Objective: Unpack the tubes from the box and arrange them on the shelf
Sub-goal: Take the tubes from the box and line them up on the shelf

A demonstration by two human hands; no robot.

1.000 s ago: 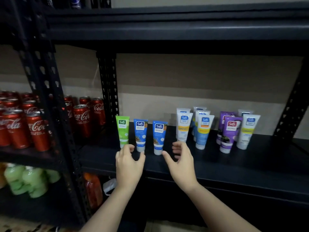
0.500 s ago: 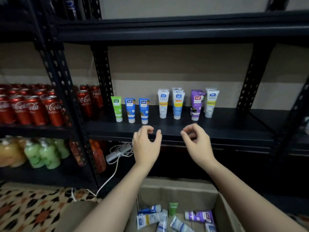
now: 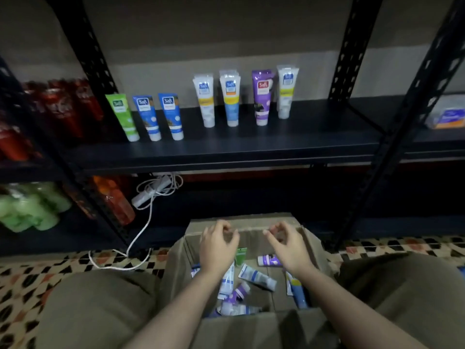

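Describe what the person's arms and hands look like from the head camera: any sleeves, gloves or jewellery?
Both forearms are bare as far as the frame shows; no sleeves visible. The left hand and right hand wear no gloves, and no rings, watch or bracelets can be made out in the dim, slightly blurred picture.

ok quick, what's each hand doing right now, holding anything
Left hand: empty, fingers loosely curled, over the box.
Right hand: empty, fingers loosely curled, over the box.

Red cans (image 3: 57, 109) at the frame's left are blurred; tubes in the box (image 3: 251, 278) lie partly hidden under both forearms; labels' small print unreadable.
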